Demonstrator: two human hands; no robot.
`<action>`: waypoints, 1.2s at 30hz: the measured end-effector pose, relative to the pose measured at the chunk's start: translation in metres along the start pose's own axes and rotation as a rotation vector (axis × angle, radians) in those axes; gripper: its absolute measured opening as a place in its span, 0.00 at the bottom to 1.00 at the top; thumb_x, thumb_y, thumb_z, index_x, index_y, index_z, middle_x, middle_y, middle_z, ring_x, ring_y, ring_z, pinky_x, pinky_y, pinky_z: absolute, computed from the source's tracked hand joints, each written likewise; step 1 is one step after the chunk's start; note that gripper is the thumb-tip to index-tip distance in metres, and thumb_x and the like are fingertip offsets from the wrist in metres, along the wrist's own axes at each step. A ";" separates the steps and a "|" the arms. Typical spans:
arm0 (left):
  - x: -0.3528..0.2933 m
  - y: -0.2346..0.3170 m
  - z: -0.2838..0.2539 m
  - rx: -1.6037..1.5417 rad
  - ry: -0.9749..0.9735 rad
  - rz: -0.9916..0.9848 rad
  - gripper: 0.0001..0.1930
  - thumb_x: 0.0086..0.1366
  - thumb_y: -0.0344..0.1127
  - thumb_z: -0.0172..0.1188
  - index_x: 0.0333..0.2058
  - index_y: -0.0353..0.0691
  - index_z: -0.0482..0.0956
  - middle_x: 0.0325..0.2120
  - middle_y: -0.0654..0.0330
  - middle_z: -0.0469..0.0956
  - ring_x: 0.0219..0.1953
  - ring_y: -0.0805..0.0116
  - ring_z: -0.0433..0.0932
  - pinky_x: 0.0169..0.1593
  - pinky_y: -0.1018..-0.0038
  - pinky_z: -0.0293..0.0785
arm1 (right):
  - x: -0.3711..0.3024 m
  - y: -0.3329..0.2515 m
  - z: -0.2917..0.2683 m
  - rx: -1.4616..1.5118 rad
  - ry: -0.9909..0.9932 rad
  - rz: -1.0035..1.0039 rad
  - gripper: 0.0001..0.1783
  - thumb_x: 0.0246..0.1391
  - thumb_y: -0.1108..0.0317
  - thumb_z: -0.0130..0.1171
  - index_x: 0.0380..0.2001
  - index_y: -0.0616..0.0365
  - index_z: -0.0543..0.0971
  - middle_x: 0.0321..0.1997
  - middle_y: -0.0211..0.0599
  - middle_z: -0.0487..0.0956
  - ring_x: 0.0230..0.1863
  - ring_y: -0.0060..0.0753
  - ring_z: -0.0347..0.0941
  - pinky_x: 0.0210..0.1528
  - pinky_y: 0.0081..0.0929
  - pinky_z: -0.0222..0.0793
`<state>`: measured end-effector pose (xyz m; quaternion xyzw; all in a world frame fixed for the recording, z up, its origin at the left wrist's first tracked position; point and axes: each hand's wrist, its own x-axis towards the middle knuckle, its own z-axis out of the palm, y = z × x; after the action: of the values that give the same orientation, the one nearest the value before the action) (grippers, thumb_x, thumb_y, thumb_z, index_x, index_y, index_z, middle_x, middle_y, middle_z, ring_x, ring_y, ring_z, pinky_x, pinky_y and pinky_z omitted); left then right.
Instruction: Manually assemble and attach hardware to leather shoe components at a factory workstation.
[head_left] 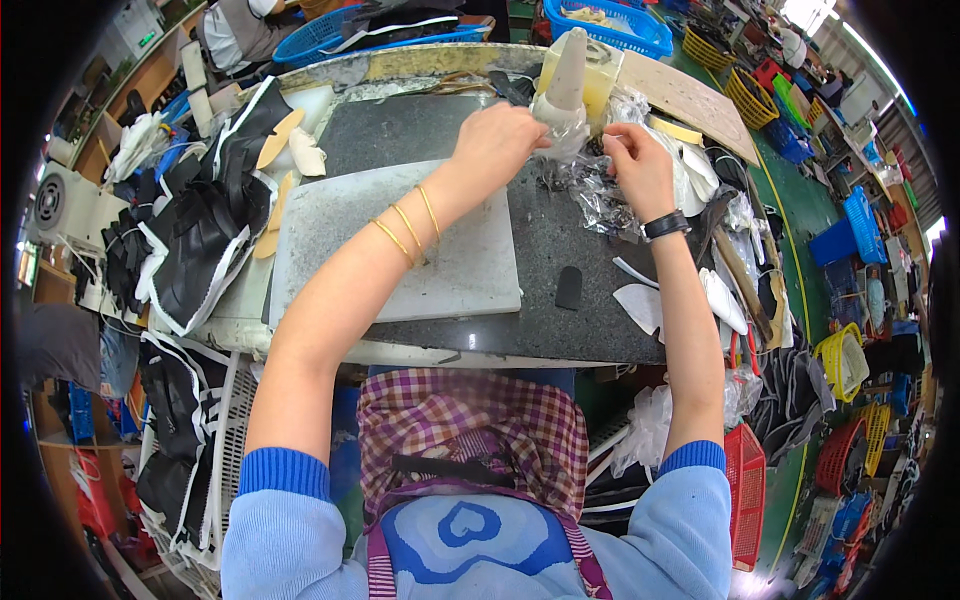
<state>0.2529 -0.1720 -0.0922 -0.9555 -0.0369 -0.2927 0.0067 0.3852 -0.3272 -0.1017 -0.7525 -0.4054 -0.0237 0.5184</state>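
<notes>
Facing the dark tabletop (545,335), I have my plaid apron (480,395) closest to me, just below the edge. A small black piece (568,288) lies flat a little farther in, with the white board (470,275) to its left, partly under my left forearm. Pale cut pieces (638,306) lie by my right forearm, and black pieces with white edging (200,225) are heaped well off to the left.

Beyond these, crumpled clear film (598,205) spreads just on the near side of my right grip (642,172). There the thumb and forefinger curl toward each other, narrow rather than wide; I cannot tell whether anything thin is pinched between them. My left grip (498,145) has its fingers bunched together at the left of the pale cone (570,70), low down where clear wrapping shows around it. Whether those fingertips hold the wrapping or only rest against it, I cannot tell.

The cone stands upright, its long axis rising from a broad foot to a blunt tip. It lies ahead and to the right of my left grip, ahead and to the left of my right; the left is nearer, the right stands a little apart. Behind the cone sits a yellow block (605,78), and farther off a blue basket (648,40).
</notes>
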 end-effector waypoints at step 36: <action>-0.257 0.088 -0.079 -0.598 -0.703 -0.218 0.15 0.56 0.38 0.54 0.39 0.35 0.72 0.25 0.49 0.76 0.28 0.50 0.74 0.31 0.64 0.70 | -0.134 -0.094 0.041 0.743 -0.712 0.269 0.14 0.53 0.71 0.45 0.41 0.62 0.75 0.22 0.23 0.66 0.22 0.14 0.60 0.25 0.11 0.56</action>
<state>0.0029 -0.2798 -0.1703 -0.9472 -0.0510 0.0517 -0.3123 0.2198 -0.3607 -0.1097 -0.5251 -0.4371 0.4450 0.5790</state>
